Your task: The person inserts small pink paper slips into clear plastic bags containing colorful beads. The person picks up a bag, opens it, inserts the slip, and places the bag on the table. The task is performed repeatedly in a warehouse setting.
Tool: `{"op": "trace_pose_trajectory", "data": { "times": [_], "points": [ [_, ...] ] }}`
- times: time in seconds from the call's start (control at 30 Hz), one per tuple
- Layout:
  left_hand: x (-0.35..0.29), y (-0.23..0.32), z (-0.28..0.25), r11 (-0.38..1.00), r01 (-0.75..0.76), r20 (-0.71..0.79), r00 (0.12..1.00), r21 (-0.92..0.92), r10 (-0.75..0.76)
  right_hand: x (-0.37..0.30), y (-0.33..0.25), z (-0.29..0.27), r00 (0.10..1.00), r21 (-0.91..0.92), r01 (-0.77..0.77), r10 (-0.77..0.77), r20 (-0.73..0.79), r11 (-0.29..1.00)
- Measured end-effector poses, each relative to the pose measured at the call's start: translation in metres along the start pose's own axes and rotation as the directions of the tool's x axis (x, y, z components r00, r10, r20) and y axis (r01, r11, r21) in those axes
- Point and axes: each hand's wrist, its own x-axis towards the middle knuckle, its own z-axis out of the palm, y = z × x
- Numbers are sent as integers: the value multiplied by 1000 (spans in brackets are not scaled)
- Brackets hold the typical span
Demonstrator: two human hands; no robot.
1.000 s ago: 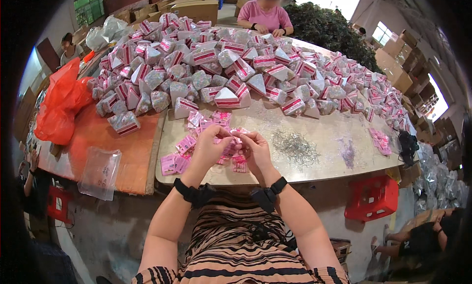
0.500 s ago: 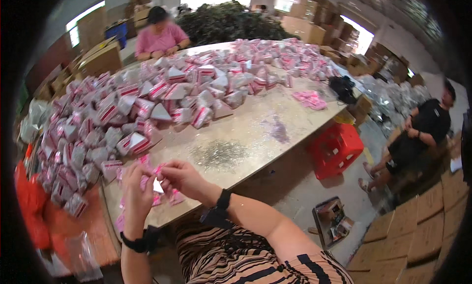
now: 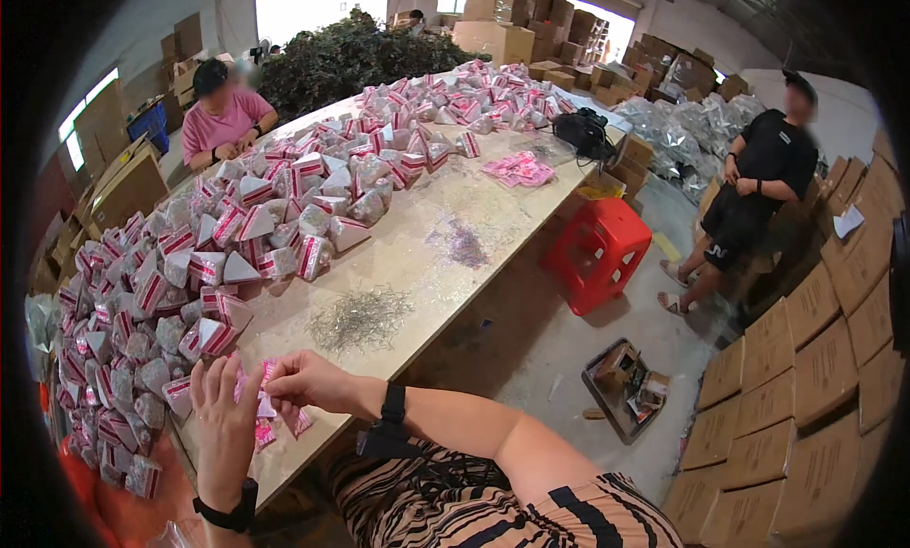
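Note:
My left hand (image 3: pixel 223 429) is raised over the near left corner of the table, fingers stretched upward and a little apart; its thumb is hard to see. Right beside it, my right hand (image 3: pixel 313 382) is closed in a pinch, its fingertips close to the left forefinger. What the pinch holds is too small to make out. Pink-and-white pieces (image 3: pixel 264 434) lie on the tabletop below and behind my hands. Close by on the table is a loose pile of thin metallic wire-like bits (image 3: pixel 360 319).
A heap of clear bags with pink-and-white card tops (image 3: pixel 246 221) covers the table's (image 3: pixel 417 235) left and far side. A red stool (image 3: pixel 599 254) and a tray of odds and ends (image 3: pixel 626 389) stand at right. A person in pink (image 3: pixel 226 121) sits across; another in black (image 3: pixel 766 164) stands right.
The view has turned, so the scene sits further left and lower. My left fingers have gone from bent together to stretched upward. My right hand remains pinched beside them.

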Motion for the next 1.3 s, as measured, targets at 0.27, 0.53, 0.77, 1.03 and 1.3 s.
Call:
{"op": "trace_pose_trajectory", "data": {
  "times": [0.27,0.53,0.77,1.03,1.3],
  "points": [
    [5,13,-14,993,0,-43,999,-118,-5,-14,-8,0,999,-137,-34,31,-19,990],
    [-12,21,-25,996,-43,-77,996,-80,37,-35,-20,31,997,-131,-58,53,-48,990],
    [-13,32,-31,996,-25,-43,999,-85,21,-39,0,31,996,80,-23,30,-88,997],
    [-13,38,-25,996,-4,-10,1000,-86,3,-36,15,9,998,-41,-56,55,-23,998],
    [-33,6,4,995,21,64,998,-100,-15,-24,14,16,985,-177,-171,165,-45,969]
  ]
}}
